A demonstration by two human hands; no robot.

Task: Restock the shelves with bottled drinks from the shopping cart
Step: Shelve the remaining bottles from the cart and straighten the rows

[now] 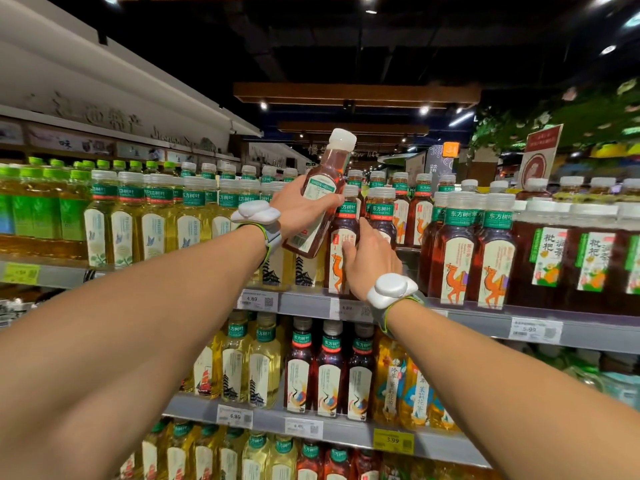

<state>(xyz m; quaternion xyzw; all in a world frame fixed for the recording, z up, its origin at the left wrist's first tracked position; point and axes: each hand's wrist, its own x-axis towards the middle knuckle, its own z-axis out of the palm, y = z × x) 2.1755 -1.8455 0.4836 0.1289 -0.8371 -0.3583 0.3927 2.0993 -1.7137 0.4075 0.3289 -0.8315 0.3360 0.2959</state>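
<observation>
My left hand [300, 209] grips a dark red tea bottle [320, 192] with a white cap, tilted to the right and lifted above the top shelf [304, 301]. Just below it, my right hand [372, 258] holds a standing dark red bottle with a camel label [341, 251] at the shelf's front edge, thumb on the label and fingers curled round its right side. More camel-label bottles [460, 258] stand to the right. The shopping cart is out of sight.
Yellow tea bottles [156, 223] fill the top shelf to the left, loquat-label bottles [568, 258] the far right. The lower shelf [311, 426] carries yellow and red bottles with price tags along its edge. Behind the bottles the store aisle opens.
</observation>
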